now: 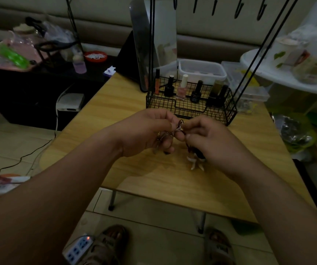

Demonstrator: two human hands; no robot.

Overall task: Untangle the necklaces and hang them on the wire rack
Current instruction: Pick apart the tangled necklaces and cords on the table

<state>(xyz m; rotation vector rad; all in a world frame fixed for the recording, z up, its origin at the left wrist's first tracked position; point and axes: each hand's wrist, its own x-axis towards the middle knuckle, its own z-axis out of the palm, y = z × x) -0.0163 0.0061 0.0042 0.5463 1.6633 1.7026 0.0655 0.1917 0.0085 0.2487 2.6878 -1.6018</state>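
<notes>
A dim room with a sofa along the back wall holds a low wooden tabletop [173, 180]. At its far side stands the black wire rack [228, 111], its basket filled with upright nail polish bottles [183, 87] and its hooks [238, 10] high at the top edge of view. A mirror [153, 41] leans just behind the rack. Both hands meet above the middle of the tabletop, near the front of the basket, with the tangled necklaces [177, 130] between them. The left hand [146, 132] has its fingers curled in, thumb and fingertips pinching a silver chain [170, 133] that trails across its palm. The right hand [211, 142] is likewise curled, pinching a dark cord [180, 122] where it loops against the chain. A pendant [195, 161] with pale claw-like pieces hangs under the right hand, low over the wood; whether it touches the wood cannot be told.
</notes>
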